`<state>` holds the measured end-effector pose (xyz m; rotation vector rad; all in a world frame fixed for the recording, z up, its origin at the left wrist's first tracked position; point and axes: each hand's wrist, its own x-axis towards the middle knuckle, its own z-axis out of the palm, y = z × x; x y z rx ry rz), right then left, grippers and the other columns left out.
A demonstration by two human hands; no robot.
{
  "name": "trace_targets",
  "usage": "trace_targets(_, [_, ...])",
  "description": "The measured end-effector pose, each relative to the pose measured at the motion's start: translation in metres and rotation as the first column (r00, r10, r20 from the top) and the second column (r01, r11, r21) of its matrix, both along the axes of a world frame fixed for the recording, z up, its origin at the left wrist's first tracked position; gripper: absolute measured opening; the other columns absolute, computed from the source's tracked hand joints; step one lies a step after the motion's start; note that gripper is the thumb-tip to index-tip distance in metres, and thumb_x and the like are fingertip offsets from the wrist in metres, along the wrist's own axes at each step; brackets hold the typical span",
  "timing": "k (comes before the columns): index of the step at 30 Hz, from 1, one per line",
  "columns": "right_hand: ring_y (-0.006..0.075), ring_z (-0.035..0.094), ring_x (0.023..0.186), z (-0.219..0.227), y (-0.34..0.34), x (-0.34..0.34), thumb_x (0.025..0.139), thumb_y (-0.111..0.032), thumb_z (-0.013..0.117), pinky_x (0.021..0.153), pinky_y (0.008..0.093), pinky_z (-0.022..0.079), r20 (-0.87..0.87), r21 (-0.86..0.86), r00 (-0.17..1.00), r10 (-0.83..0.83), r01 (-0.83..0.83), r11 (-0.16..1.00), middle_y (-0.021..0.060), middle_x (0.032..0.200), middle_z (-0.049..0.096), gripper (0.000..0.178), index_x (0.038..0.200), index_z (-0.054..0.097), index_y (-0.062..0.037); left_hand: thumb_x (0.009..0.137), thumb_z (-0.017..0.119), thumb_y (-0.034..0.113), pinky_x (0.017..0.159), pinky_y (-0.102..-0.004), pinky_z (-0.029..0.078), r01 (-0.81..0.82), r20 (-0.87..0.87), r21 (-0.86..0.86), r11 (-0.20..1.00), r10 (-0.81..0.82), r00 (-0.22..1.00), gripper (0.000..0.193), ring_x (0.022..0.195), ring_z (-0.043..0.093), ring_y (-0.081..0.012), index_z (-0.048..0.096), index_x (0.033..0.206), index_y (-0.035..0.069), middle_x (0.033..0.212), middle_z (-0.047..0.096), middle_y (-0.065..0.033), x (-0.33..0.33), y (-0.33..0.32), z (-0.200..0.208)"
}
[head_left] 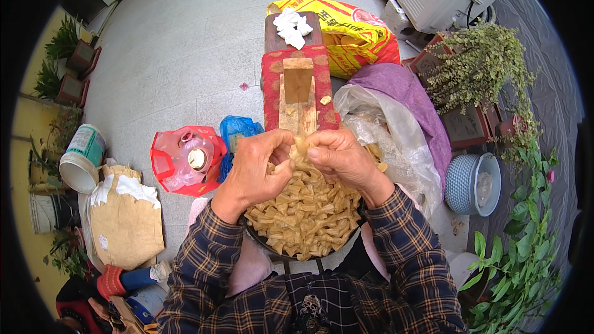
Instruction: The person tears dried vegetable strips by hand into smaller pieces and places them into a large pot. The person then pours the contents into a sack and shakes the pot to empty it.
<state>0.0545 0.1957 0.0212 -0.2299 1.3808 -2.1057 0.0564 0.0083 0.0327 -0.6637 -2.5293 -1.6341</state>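
Observation:
Both hands meet over a heap of tan pieces, pinching one soft, tan, translucent strip (301,148) between them. My left hand (263,164) grips its left side with thumb and fingers curled in. On the other side, my right hand (343,156) pinches it between thumb and forefinger. Below lies the pile of short, folded or knotted-looking tan pieces (303,219), filling a dark round container near my lap. Just beyond the hands, a wooden block (298,80) stands upright on a wooden board, over a red patterned cloth (270,89) covering a narrow bench.
A crumpled white cloth (292,28) lies on the bench's far end. Right of it are a yellow-red sack (362,31), a clear plastic bag (396,142) and a blue-grey basket (463,182). At left sit a red bag (164,161), a blue bag (238,128) and flattened cardboard (127,219).

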Motion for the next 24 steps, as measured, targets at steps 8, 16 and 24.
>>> trace_targets(8, [0.0008, 0.042, 0.056, 0.008, -0.005, 0.0, 0.088, -0.019, 0.057, 0.049, 0.0171, 0.033, -0.142, 0.119, 0.989, -0.035, 0.052, 0.991, -0.0066, 0.064, 0.05, 0.019, 0.09, 0.061, -0.0007, 0.082, 0.063, 0.021, 0.039, -0.0245, 0.033, 0.189, 0.359, 0.158, 0.969, -0.234, 0.904, 0.037, 0.04, 0.046, -0.0104, 0.049, 0.052, 0.003, 0.045, 0.044, -0.0018, -0.001, -0.009, 0.004])
trace_targets(16, [0.0029, 0.049, 0.06, 0.025, 0.034, 0.0, 0.08, -0.012, 0.066, 0.053, 0.0178, 0.038, -0.362, 0.245, 0.927, -0.096, 0.193, 0.95, -0.0015, 0.066, 0.058, 0.014, 0.078, 0.064, 0.0016, 0.083, 0.056, 0.018, 0.032, -0.0246, 0.029, -0.051, 0.351, 0.905, 0.422, -0.672, 0.652, 0.042, 0.033, 0.041, -0.0138, 0.039, 0.047, 0.007, 0.039, 0.033, 0.0009, 0.014, -0.017, 0.005])
trace_targets(24, [0.0075, 0.052, 0.058, 0.011, 0.019, 0.001, 0.078, -0.01, 0.067, 0.053, 0.0225, 0.041, -0.555, 0.449, 0.831, 0.044, 0.255, 0.856, 0.0034, 0.064, 0.06, 0.012, 0.076, 0.064, 0.0014, 0.08, 0.061, 0.042, 0.061, -0.0315, 0.044, 0.081, -0.097, -0.152, 0.985, -0.096, 0.991, 0.043, 0.072, 0.057, -0.0201, 0.057, 0.084, -0.001, 0.078, 0.059, -0.0081, -0.005, -0.019, 0.007])
